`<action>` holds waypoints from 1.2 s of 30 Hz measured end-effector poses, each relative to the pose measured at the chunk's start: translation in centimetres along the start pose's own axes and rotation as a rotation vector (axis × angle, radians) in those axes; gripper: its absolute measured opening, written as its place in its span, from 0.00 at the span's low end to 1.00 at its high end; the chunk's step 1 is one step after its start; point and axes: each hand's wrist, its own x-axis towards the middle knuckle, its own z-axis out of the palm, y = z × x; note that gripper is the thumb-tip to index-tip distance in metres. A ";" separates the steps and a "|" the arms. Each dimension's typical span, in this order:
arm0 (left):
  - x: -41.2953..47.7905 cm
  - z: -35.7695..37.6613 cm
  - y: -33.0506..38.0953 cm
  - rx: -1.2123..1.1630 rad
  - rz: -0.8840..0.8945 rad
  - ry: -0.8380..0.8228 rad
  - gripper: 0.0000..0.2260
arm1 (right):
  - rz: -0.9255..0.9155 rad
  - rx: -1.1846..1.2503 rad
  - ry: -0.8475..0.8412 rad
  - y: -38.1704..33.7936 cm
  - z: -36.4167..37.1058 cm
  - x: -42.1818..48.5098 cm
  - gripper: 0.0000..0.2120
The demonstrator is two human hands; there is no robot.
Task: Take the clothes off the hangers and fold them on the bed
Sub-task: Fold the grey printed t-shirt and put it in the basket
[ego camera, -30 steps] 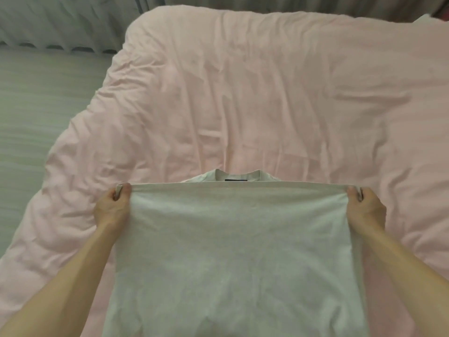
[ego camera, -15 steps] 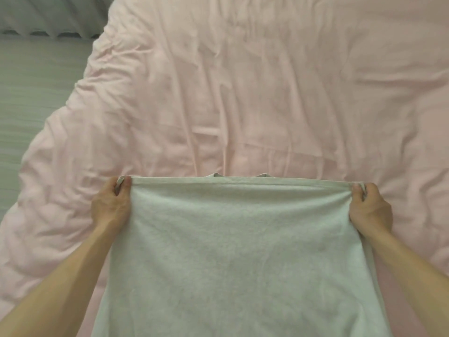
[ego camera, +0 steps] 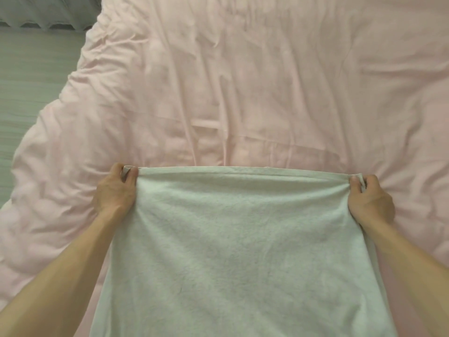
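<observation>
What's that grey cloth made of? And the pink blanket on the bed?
The grey garment looks like soft knitted fabric, probably cotton jersey: matte, slightly fuzzy and speckled, draping limply. The pink bed cover looks like smoother woven cloth, maybe cotton: matte, holding sharp creases; its puffy edges suggest padding inside.

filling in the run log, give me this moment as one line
step: folding | garment: far edge stretched straight over pink bedcover | left hand: pinches left corner | right hand: pinches right corner
</observation>
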 end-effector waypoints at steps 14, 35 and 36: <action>-19.6 6.6 0.0 0.347 0.613 -0.258 0.28 | -0.749 -0.336 -0.171 -5.7 8.7 -18.3 0.30; -27.9 -6.5 -17.9 -0.435 -0.179 -0.214 0.07 | -0.777 -0.160 -0.353 -11.0 7.7 -35.5 0.30; -28.2 -6.5 -18.1 -0.442 -0.173 -0.222 0.07 | -0.821 -0.127 -0.352 -12.0 8.1 -37.1 0.28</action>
